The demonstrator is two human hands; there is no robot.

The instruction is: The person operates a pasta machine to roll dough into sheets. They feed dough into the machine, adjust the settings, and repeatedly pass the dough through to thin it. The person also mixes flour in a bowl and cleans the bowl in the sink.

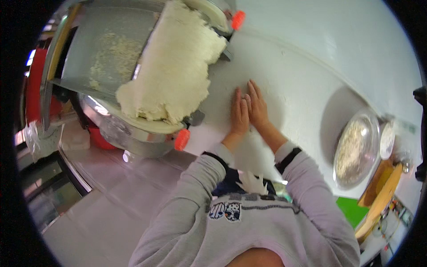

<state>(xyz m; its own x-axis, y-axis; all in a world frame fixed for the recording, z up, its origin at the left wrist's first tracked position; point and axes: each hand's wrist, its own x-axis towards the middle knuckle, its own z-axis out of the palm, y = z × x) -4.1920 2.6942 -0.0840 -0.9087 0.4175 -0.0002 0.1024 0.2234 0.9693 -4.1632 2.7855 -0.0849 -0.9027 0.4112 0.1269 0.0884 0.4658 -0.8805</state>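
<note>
Just above the white worktop (pixel 300 86), my left hand (pixel 240 111) and my right hand (pixel 257 104) touch along their inner sides, fingers extended forward. I see no object in either; whether something small lies between the palms is hidden. Left of them, a wide sheet of pale dough (pixel 173 63) with ragged edges lies over the rollers of a metal dough-rolling machine (pixel 110 20). Dough crumbs (pixel 116 53) are scattered on its metal tray. Two red knobs, a near one (pixel 182 140) and a far one (pixel 238 20), stick out at the machine's side.
At the right, a clear bowl (pixel 373 147) holds pale flour or crumbs, beside a small white container (pixel 387 140). Wooden boards (pixel 380 197) lean close by, near a green surface (pixel 352 210). A red tub (pixel 100 138) stands beneath the machine.
</note>
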